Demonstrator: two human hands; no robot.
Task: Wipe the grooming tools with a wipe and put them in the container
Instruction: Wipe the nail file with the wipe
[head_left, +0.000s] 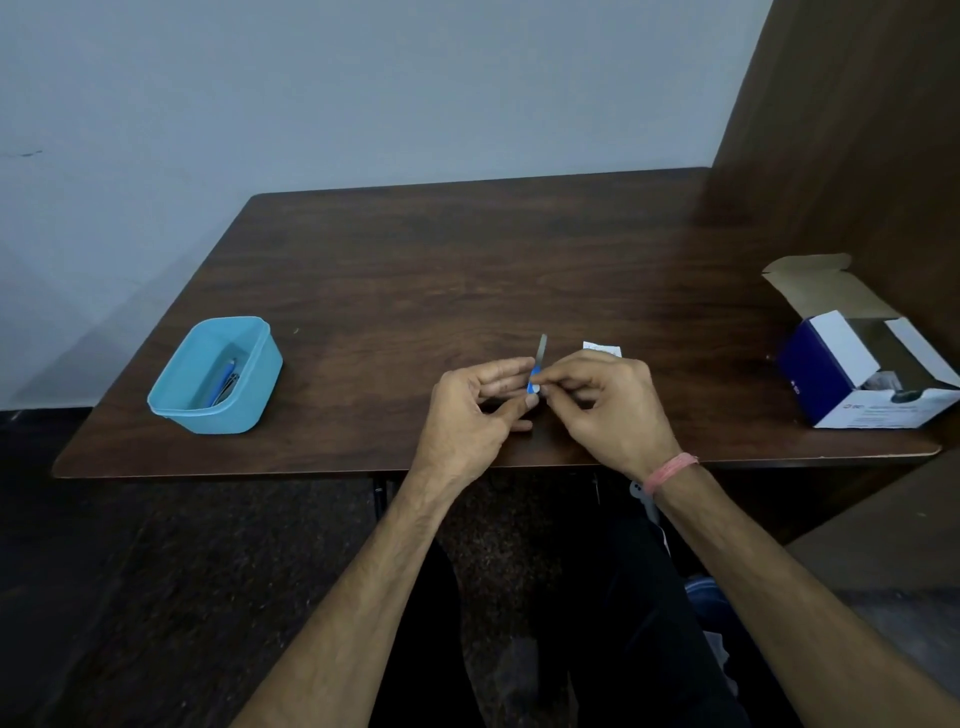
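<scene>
A nail file (542, 349) with a grey blade and a blue handle stands almost upright between my hands, above the near middle of the table. My left hand (472, 410) pinches its blue handle. My right hand (608, 402) has its fingertips curled at the same handle; whether a wipe sits under them is hidden. A small white wipe packet (602, 347) lies on the table just behind my right hand. The light blue container (260, 364) sits at the left of the table with a blue-handled tool and a metal tool (224, 385) inside.
An open blue and white cardboard box (867, 358) stands at the right edge of the dark wooden table (415, 270). A brown wooden panel (852, 130) rises at the far right. A pale wall lies behind the table.
</scene>
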